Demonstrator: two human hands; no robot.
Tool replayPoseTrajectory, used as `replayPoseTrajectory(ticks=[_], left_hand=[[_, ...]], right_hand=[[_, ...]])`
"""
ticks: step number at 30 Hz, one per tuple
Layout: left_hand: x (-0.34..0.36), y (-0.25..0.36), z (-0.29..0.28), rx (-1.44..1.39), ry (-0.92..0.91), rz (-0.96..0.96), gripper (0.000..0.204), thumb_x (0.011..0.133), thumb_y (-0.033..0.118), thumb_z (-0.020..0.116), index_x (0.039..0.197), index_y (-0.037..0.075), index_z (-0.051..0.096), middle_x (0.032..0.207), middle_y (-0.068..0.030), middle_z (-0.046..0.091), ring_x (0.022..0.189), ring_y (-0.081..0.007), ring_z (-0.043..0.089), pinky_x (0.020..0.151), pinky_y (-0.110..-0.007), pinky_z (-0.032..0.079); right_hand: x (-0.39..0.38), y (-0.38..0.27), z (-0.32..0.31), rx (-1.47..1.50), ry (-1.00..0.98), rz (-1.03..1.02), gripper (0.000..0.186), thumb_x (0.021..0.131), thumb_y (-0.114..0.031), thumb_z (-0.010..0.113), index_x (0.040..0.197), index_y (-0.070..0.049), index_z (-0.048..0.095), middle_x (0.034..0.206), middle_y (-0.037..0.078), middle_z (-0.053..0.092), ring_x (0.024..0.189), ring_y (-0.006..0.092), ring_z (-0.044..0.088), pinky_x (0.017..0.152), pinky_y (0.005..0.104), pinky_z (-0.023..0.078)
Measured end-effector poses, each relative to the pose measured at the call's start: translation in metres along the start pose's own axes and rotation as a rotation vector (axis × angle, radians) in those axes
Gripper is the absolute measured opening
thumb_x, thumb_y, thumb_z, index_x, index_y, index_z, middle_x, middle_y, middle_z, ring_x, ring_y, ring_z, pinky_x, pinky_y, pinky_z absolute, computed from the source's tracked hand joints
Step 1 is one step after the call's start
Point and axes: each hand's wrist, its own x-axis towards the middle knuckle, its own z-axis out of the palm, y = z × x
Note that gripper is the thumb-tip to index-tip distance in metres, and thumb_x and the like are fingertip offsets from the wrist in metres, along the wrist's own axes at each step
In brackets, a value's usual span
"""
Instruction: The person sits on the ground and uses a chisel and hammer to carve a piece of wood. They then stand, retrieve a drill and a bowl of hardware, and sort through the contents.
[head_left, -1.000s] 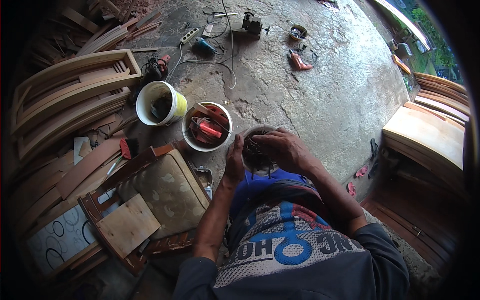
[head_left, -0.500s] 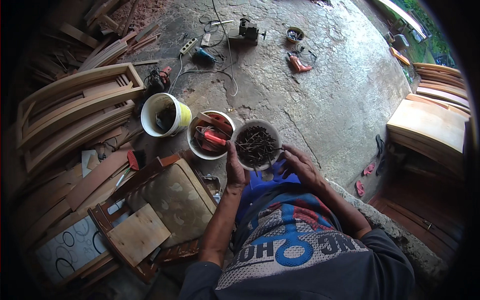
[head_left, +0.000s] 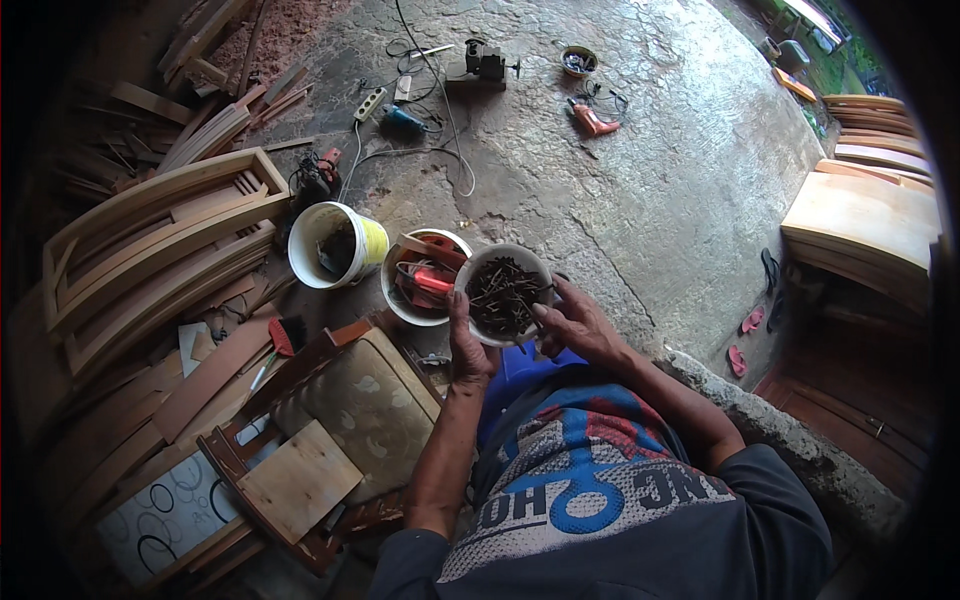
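Observation:
A round pale bowl (head_left: 543, 274) is held up in front of my body, filled with thin dark nails or screws (head_left: 503, 292). My left hand (head_left: 470, 345) grips its left side, thumb up along the rim. At the right rim, my right hand (head_left: 578, 322) closes on the bowl with thumb and fingers. Its lower fingers are partly hidden. Just beyond the bowl, to the left, a white bucket (head_left: 398, 306) contains a red tool (head_left: 433, 280) and a cord.
Farther left stands a white-and-yellow bucket (head_left: 372, 247). A cushioned chair (head_left: 375, 400) with a loose board (head_left: 300, 478) is at near left. Wooden frames (head_left: 165, 215) lie beyond it. On the concrete floor are a red drill (head_left: 594, 120), cords and a power strip (head_left: 370, 104).
The bowl has shifted slightly left and nearer to me with both hands. My right fingers have moved in closer around its right rim.

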Motion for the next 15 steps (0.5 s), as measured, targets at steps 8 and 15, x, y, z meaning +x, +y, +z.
replayPoseTrajectory(ticks=[8,15], left_hand=[[-0.001,-0.008,-0.002,-0.032,-0.005,0.071,0.066,0.11,0.053,0.041,0.156,0.005,0.038,0.148,-0.015,0.054,0.129,-0.0297,0.061,0.11,-0.045,0.052],[-0.001,-0.006,0.013,0.072,0.1,0.179,0.069,0.109,0.055,0.042,0.156,0.005,0.037,0.149,-0.0152,0.054,0.133,-0.0303,0.057,0.113,-0.046,0.048]], right_hand=[[-0.01,-0.001,0.005,-0.217,0.093,-0.031,0.082,0.1,-0.021,0.07,0.164,-0.005,0.021,0.091,0.015,0.073,0.074,0.0185,0.071,0.066,0.0335,0.058],[-0.026,-0.006,0.011,-0.452,0.163,-0.147,0.073,0.099,-0.015,0.065,0.161,-0.002,0.028,0.087,0.014,0.072,0.074,0.0173,0.07,0.068,0.0327,0.058]])
